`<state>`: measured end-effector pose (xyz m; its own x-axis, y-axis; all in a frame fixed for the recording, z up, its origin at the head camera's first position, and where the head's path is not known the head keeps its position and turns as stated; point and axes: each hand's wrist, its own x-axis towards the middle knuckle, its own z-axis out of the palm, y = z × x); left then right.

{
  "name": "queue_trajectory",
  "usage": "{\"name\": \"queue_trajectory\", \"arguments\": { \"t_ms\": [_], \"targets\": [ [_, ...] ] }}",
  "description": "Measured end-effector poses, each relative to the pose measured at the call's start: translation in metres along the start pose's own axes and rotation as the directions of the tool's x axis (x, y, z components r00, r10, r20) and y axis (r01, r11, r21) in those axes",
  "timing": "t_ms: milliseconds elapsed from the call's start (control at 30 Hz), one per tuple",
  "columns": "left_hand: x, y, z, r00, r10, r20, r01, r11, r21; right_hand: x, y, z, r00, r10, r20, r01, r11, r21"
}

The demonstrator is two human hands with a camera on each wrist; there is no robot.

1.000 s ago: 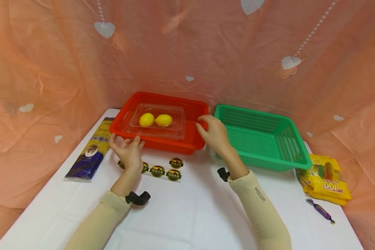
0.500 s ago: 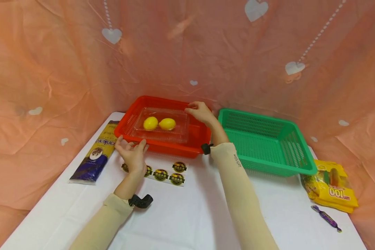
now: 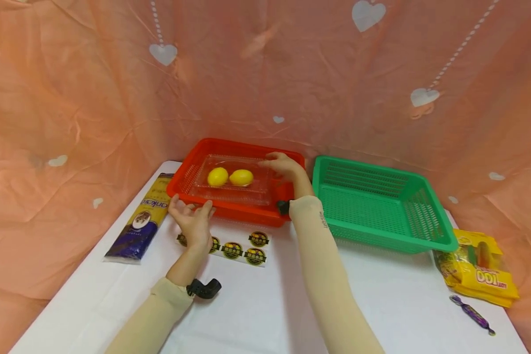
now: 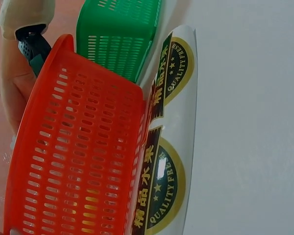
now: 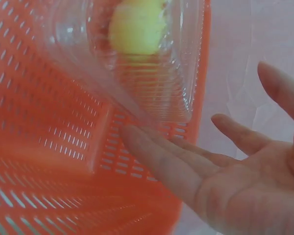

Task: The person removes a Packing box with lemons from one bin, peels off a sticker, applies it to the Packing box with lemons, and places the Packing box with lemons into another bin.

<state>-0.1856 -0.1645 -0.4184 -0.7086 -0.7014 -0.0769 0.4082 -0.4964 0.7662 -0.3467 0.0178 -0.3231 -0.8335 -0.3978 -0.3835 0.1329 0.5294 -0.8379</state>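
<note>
We see a red plastic basket (image 3: 248, 213), shallow and rectangular with rounded corners, its walls pierced by rows of short slots. Inside it lies a clear plastic box (image 3: 259, 187), thin and glossy, with fine ribbing moulded into it; through it we see two smooth yellow lemons, a rounder-looking one (image 3: 218, 177) and a longer one (image 3: 241, 178), side by side.

Of the hands, the left hand (image 3: 193, 223) has its fingers spread and slightly bent at the basket's near rim; we cannot tell how firmly they press. The right hand (image 3: 283, 165) reaches over the basket's right side, fingers extended and parted, pinching nothing, the tips close to the box's right edge; we cannot tell whether they touch it.

A glossy sheet of round black-and-gold stickers (image 3: 232, 250) lies flat just in front of the basket. To its left is a long, shiny blue-and-gold packet (image 3: 139, 221). To the right stands a green basket (image 3: 389, 241), also slotted, with a puffy yellow bag (image 3: 482, 275) beside it and a purple twist-wrapped candy (image 3: 472, 314) nearby. White cloth covers the bench (image 3: 256, 305).
</note>
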Motion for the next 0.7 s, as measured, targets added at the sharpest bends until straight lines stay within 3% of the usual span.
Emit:
{"name": "queue_trajectory", "arguments": {
  "t_ms": [233, 700],
  "targets": [
    [0.000, -0.001, 0.002, 1.000, -0.001, 0.002, 0.001, 1.000, -0.002, 0.005, 0.005, -0.001, 1.000, 0.023, -0.010, -0.022, 0.997, 0.070],
    [0.000, -0.005, 0.005, 1.000, 0.001, 0.014, -0.001, 1.000, 0.006, 0.009, 0.022, 0.000, 0.998, 0.004, 0.057, -0.014, 0.987, 0.163]
  ]
}}
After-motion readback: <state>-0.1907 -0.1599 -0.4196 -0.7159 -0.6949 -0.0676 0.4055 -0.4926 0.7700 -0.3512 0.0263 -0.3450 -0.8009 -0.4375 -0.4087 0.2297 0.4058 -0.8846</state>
